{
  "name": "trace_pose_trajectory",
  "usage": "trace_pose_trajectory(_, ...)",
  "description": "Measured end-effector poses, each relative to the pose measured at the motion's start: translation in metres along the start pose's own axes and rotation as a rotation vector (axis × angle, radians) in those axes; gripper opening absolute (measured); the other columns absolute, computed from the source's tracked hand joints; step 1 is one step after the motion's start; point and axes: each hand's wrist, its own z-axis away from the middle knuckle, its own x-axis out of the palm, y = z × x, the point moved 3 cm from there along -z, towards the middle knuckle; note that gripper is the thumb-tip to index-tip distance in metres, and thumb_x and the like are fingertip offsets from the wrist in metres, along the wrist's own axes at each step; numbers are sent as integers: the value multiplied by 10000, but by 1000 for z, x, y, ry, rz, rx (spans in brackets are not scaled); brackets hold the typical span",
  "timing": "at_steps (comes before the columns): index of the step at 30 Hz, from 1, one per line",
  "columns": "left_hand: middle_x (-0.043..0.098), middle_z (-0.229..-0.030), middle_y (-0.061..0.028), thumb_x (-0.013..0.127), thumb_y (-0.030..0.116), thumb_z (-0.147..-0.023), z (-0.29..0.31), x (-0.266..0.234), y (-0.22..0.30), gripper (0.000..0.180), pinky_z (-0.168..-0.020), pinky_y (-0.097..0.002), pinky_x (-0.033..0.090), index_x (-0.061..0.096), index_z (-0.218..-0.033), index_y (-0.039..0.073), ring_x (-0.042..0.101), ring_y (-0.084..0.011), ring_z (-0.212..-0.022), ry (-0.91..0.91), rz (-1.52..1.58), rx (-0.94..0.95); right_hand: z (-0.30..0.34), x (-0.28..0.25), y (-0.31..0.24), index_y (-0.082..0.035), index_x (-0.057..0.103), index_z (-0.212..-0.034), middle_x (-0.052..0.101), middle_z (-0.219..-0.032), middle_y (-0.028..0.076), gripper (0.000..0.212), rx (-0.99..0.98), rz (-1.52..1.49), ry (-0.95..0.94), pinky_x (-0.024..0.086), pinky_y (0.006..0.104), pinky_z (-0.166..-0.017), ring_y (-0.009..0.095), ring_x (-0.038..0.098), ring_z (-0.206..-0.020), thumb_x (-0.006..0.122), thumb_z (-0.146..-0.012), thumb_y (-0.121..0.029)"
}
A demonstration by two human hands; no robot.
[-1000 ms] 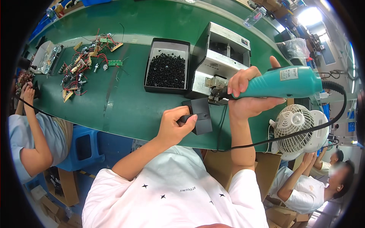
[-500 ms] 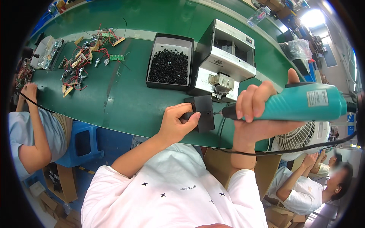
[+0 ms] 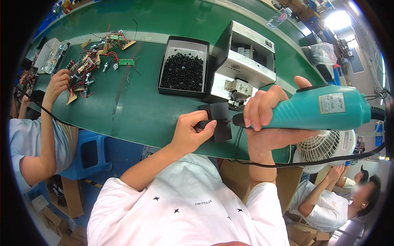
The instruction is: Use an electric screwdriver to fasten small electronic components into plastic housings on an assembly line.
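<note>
My left hand point(image 3: 191, 130) is closed, thumb and fingers pinching a small black part point(image 3: 202, 124) at the side of a black block point(image 3: 222, 128); whether part and block are one piece I cannot tell. My right hand point(image 3: 264, 137) is wrapped round a teal electric screwdriver point(image 3: 308, 108), lying sideways with its black nose toward the block. Its thin bit point(image 3: 228, 121) meets the block's face near a hole. Behind the block stands a metal screw feeder point(image 3: 254, 71), and left of that an open box point(image 3: 165, 88) holds many small black screws point(image 3: 182, 71).
Wired circuit boards point(image 3: 92, 61) lie in a heap at the far left, near a co-worker's hand point(image 3: 59, 84). A black cord point(image 3: 287, 165) runs from the screwdriver across my right forearm. A white fan point(image 3: 324, 147) stands at right; a plastic bottle point(image 3: 279, 18) lies behind.
The screwdriver and my right hand have shifted left, closer to the block. My left hand stays put. The co-worker's hand at left has reached to the circuit boards.
</note>
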Motion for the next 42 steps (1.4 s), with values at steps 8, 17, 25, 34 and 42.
trace_pose_trajectory(8,433,-574,19,620,33,-767,0,-1,-4,164,-452,-200,269,505,-654,5,300,-74,-497,-16,5,-7,0,1,8,-177,385,-1261,448,-497,13,850,44,93,-56,319,222,-299,88,358,-349,324,-742,-847)
trace_pose_trajectory(17,548,-802,-54,724,120,-664,3,10,7,365,-526,-242,413,530,-957,22,473,-158,-593,252,-415,357,0,5,3,-174,379,-1257,464,-491,40,664,55,63,-244,312,225,-291,110,367,-341,388,-827,-679)
trace_pose_trajectory(25,537,-1212,-159,576,61,-787,-13,-63,59,422,-838,-334,482,487,-1198,25,567,-278,-1046,226,-507,251,26,-42,-57,-72,350,-1246,471,-506,92,535,-47,-58,-126,334,291,-319,181,373,-360,325,-893,-473)
trace_pose_trajectory(34,572,-1152,-159,488,202,-897,-258,-168,25,351,-870,-357,445,518,-1178,-6,566,-280,-996,326,-853,283,1,-93,-52,11,514,-1162,535,-574,145,550,241,-31,-294,481,320,-486,198,509,-470,422,-892,-459)
trace_pose_trajectory(42,557,-1176,-166,526,143,-883,-281,-171,12,347,-887,-357,450,506,-1202,6,569,-287,-1003,302,-931,407,-99,-350,-66,-12,682,-862,521,-1169,201,233,-159,1833,780,512,349,-707,298,617,-795,578,-805,-214)
